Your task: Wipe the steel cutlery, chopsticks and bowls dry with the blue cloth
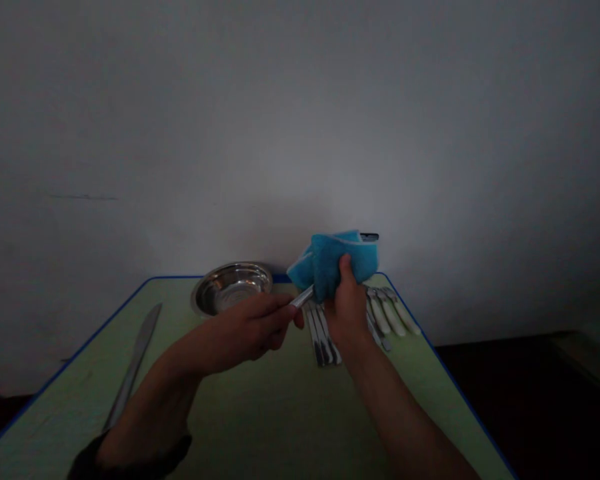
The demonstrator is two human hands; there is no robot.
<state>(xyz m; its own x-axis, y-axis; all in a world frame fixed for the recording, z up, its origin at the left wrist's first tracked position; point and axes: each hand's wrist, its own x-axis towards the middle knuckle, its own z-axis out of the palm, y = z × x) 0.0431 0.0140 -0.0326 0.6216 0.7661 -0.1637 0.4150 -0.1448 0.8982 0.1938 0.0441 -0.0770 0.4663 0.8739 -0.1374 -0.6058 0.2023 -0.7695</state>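
Observation:
My left hand is closed on the silver handle of a metal piece of cutlery, which slants up to the right above the table. A blue cloth is wrapped around its middle, hiding what kind it is; only a dark far tip pokes out past the cloth. My right hand grips the cloth around the cutlery, thumb on top. Below and between my hands lie several metal cutlery handles, their upper ends hidden. Beyond my right wrist rest several forks with pale handles.
A shiny steel bowl stands at the table's back edge, behind my left hand. On the left lies a long knife, partly behind my left forearm. The pale green table has a blue edge and meets a grey wall.

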